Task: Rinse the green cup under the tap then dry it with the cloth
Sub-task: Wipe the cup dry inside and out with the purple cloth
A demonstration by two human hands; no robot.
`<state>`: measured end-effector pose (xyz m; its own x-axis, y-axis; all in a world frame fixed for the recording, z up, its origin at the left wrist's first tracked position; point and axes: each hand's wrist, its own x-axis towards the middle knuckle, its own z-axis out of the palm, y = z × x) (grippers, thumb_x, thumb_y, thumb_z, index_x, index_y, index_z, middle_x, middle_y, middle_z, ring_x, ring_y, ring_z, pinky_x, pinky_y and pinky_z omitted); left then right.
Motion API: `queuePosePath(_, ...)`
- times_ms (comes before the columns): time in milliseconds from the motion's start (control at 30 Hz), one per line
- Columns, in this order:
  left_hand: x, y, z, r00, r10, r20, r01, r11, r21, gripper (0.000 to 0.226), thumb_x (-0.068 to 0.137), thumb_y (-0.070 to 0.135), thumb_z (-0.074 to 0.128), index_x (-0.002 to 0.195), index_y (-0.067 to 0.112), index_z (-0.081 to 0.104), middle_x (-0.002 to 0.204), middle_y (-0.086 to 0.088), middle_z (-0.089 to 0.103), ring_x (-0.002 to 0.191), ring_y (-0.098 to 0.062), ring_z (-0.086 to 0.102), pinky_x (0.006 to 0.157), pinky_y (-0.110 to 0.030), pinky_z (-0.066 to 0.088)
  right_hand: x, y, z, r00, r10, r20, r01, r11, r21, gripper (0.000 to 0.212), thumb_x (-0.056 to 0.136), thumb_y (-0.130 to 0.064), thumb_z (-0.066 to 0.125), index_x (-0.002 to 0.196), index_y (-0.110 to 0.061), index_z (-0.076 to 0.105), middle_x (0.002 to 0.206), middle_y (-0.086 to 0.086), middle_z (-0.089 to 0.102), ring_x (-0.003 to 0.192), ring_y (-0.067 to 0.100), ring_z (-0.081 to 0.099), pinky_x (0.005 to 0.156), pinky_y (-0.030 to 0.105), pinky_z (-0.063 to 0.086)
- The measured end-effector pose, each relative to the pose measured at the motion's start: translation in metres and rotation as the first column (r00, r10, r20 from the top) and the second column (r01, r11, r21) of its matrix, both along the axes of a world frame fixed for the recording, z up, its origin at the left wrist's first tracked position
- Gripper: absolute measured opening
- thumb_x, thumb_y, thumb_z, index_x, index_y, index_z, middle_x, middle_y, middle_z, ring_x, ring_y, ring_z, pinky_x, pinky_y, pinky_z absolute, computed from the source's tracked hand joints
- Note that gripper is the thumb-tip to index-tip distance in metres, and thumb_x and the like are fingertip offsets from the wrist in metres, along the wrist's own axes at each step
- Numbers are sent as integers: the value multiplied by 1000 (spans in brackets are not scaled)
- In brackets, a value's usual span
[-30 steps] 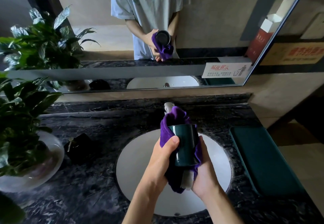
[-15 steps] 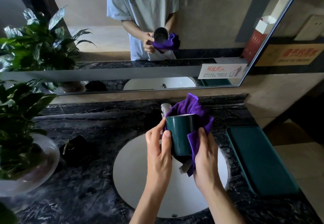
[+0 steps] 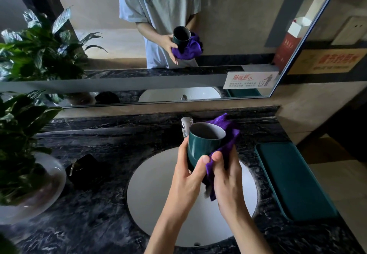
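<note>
**Item: green cup held with purple cloth above washbasin**

Green cup (image 3: 204, 142): centre of frame, above the white basin (image 3: 151, 190), mouth tilted up and towards the mirror; pale grey interior. Just in front of the chrome tap (image 3: 186, 126).

Left hand (image 3: 188, 182): curled round the cup's lower left side, thumb laid across the front near the base.

Right hand (image 3: 226, 178): closed on the purple cloth (image 3: 228, 134), pressing it to the cup's lower right side. The cloth wraps behind and to the right of the cup, one corner rising past the rim, a tail hanging between the two hands.

Surroundings: dark veined marble counter (image 3: 99, 224); green mat (image 3: 294, 178) at right; potted plant (image 3: 17, 134) in a pale bowl at left; small black object (image 3: 85, 170) beside it, kind unclear.

Writing: white notice (image 3: 250, 80) at the mirror's lower right, red Chinese heading and a litter-bin pictogram; yellow wall sign (image 3: 327, 61) at far right with red characters. Neither is sharp enough to read.
</note>
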<state>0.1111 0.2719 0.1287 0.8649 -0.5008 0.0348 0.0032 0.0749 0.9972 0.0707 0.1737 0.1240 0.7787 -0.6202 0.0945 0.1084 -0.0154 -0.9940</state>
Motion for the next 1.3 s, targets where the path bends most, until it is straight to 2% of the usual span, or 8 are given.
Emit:
queuePosePath(133, 1, 2, -1, 997, 74, -2, -74, 997, -27, 73, 80, 45, 77, 144, 18, 55, 151, -14, 56, 133, -22, 59, 109, -37, 53, 1, -5, 0, 988, -142, -62, 149, 983, 111, 31, 93, -59, 47, 117, -48, 64, 97, -5, 75, 82, 38, 71, 67, 49, 59)
queuePosePath(300, 3, 4, -6, 994, 109, -22, -110, 994, -18, 77, 69, 42, 87, 137, 22, 55, 132, 10, 68, 121, -3, 69, 93, -21, 57, -3, -10, 4, 998, -60, -35, 69, 927, 369, 37, 93, -58, 59, 114, -30, 69, 85, 5, 71, 53, 20, 60, 49, 28, 48)
queuePosePath(467, 10, 11, -12, 982, 159, 98, -168, 981, 96, 59, 64, 42, 85, 117, 40, 58, 128, 12, 70, 134, -9, 60, 109, -23, 46, -10, -18, 6, 999, 8, 34, -27, 810, 585, 70, 81, -67, 64, 135, -21, 64, 125, 8, 74, 93, 27, 74, 69, 39, 57)
queuePosePath(533, 11, 15, -8, 975, 162, 155, -185, 972, 147, 55, 62, 44, 83, 111, 46, 58, 117, 20, 72, 120, -3, 66, 95, -11, 48, -9, -23, 7, 1000, -26, 16, 14, 846, 534, 76, 71, -70, 74, 134, -27, 65, 131, 0, 72, 113, 23, 71, 93, 45, 54)
queuePosePath(733, 10, 14, 6, 996, 49, 79, -55, 996, 75, 51, 66, 45, 79, 116, 37, 70, 97, 5, 76, 72, -10, 72, 60, -26, 58, -15, -30, 12, 996, 91, -24, -90, 995, 32, 57, 83, -82, 51, 113, -38, 71, 97, -18, 75, 80, -2, 67, 65, 17, 53)
queuePosePath(900, 13, 17, 6, 997, 57, -59, -52, 995, 84, 47, 63, 48, 81, 109, 43, 72, 99, -4, 80, 91, -39, 78, 78, -60, 64, -21, -54, 23, 941, 333, -60, -337, 939, -74, 43, 105, -50, 40, 132, -27, 64, 116, -21, 70, 105, -5, 65, 83, 11, 53)
queuePosePath(1000, 17, 20, 7, 989, 43, -143, -37, 998, 47, 48, 64, 47, 83, 105, 33, 61, 100, -10, 82, 89, -51, 75, 75, -54, 62, -21, -64, 31, 906, 418, -68, -420, 868, -265, 33, 105, -26, 49, 132, -22, 67, 138, -9, 62, 132, 12, 56, 107, 21, 42)
queuePosePath(1300, 16, 12, 3, 953, -147, -264, 117, 985, -125, 40, 79, 40, 81, 92, 9, 59, 86, -4, 72, 72, -17, 68, 61, -26, 53, -13, -45, 33, 967, 256, 1, -214, 811, -544, 81, 99, -70, 33, 77, 3, 60, 71, 8, 58, 70, 25, 55, 68, 38, 45)
